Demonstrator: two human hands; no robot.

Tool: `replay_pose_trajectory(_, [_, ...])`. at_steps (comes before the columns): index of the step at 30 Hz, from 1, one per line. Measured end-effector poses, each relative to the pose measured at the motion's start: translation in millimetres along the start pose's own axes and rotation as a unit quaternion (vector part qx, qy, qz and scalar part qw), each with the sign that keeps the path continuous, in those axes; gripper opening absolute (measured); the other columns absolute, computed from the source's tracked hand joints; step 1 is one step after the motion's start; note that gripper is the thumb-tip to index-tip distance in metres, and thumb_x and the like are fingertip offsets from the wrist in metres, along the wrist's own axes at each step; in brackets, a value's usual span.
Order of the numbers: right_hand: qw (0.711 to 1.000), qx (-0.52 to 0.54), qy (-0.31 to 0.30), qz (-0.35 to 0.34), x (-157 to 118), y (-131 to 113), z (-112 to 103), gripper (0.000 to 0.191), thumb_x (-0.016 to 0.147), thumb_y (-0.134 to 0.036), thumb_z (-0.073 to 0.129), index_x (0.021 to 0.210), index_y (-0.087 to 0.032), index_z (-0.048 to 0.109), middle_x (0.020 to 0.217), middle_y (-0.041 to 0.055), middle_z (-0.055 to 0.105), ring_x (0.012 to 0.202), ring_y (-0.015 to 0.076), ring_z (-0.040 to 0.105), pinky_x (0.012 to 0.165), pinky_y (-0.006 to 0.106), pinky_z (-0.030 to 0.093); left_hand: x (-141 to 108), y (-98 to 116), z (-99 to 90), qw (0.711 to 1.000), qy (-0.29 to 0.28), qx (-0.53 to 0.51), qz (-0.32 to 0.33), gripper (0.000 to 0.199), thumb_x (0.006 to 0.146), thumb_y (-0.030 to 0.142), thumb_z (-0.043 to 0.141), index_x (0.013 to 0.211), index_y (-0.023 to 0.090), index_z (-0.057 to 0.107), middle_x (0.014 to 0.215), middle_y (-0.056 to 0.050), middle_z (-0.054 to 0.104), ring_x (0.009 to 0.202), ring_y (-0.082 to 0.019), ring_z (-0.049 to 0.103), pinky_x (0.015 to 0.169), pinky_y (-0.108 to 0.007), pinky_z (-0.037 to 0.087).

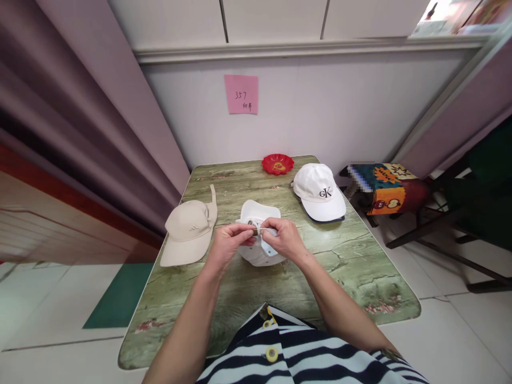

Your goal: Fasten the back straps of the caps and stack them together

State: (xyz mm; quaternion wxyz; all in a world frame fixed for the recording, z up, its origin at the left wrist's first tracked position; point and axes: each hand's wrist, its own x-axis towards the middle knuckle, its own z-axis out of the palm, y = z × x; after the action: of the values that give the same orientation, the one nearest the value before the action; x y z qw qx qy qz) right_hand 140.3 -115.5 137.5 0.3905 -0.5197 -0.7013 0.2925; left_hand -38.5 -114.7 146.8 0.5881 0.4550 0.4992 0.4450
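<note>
A white baseball cap (260, 257) rests in the middle of the table, its brim facing the wall and its back toward me. Over its rear opening, my left hand (234, 239) pinches the cap's adjuster strap near a small dark metallic buckle (255, 232). From the other side, my right hand (285, 238) pinches the light strap between thumb and fingers. To the left lies a beige cap (188, 226) with its strap hanging loose and upward. On the right, a white cap with black letters (318, 186) sits on top of a dark cap (326, 219).
A red scalloped dish (277, 164) stands at the table's far edge by the wall. Under all of this is a green wood-patterned table (312, 288). A stool with a colourful cover (386, 186) and dark chair legs are at the right. A purple curtain (120, 106) hangs at the left.
</note>
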Motion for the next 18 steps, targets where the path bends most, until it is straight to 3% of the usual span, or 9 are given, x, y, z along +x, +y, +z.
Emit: replay_pose_trajectory(18, [1.000, 0.014, 0.008, 0.003, -2.0, -1.9, -0.6, 0.015, 0.081, -0.028, 0.060, 0.077, -0.019, 0.072, 0.070, -0.0016, 0.069, 0.059, 0.0113, 0.052, 0.061, 0.023, 0.037, -1.6, 0.1, 2.0, 0.999, -0.008, -0.038, -0.008, 0.033, 0.058, 0.030, 0.088, 0.084, 0.012, 0.078, 0.074, -0.008, 0.075, 0.062, -0.016, 0.069, 0.067, -0.028, 0.058])
